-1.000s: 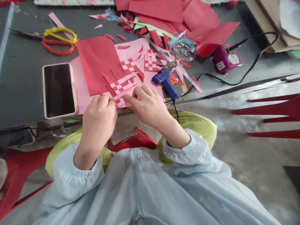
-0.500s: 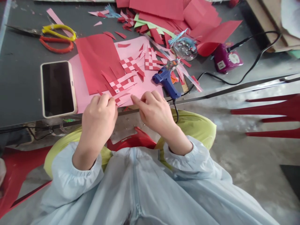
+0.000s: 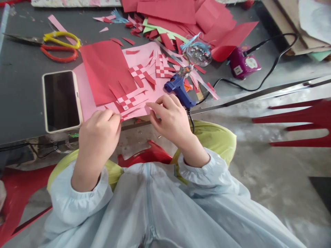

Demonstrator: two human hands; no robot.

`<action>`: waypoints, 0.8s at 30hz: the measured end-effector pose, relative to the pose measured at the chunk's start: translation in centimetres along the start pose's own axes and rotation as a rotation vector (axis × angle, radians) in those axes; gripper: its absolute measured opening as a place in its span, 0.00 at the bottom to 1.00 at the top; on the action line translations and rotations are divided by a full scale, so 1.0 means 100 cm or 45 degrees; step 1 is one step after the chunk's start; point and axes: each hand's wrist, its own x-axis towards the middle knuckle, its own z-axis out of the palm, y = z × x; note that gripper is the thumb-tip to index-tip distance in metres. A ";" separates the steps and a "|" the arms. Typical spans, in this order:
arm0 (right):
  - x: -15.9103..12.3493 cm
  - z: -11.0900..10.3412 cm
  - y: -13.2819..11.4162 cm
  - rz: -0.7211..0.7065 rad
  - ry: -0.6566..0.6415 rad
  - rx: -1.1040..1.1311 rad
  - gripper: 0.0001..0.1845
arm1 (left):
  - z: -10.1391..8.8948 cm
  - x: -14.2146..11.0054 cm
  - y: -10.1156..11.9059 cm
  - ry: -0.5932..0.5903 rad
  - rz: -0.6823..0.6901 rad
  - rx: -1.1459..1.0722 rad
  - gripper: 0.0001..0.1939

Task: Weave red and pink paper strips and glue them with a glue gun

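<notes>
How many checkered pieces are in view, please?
5 checkered pieces: one at the left hand, one just beyond it, one by the red sheet, one beyond the glue gun, one by the green paper. Some may be hidden.

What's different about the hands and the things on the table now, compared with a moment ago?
The right hand has moved to the right, and the left hand slightly left and toward the body, so they are farther apart. The left fingers are still at the small woven paper piece. The phone, scissors and glue gun stayed put.
</notes>
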 end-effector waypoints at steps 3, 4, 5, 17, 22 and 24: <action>0.003 0.006 0.000 0.059 0.039 0.057 0.13 | 0.000 -0.001 -0.004 0.058 -0.033 -0.075 0.13; 0.004 0.008 0.001 0.071 0.044 0.077 0.13 | -0.001 -0.001 -0.006 0.077 -0.050 -0.117 0.13; 0.005 0.010 0.001 0.071 0.051 0.094 0.14 | -0.001 -0.001 -0.008 0.097 -0.071 -0.155 0.13; 0.032 0.020 -0.004 0.065 -0.001 0.054 0.21 | -0.007 -0.002 -0.017 0.196 -0.156 -0.293 0.10; 0.040 0.022 -0.006 -0.029 -0.014 -0.010 0.16 | -0.010 -0.004 -0.017 0.150 -0.142 -0.284 0.10; 0.040 0.023 -0.004 -0.072 0.002 -0.001 0.17 | -0.011 -0.005 -0.017 0.105 -0.135 -0.268 0.11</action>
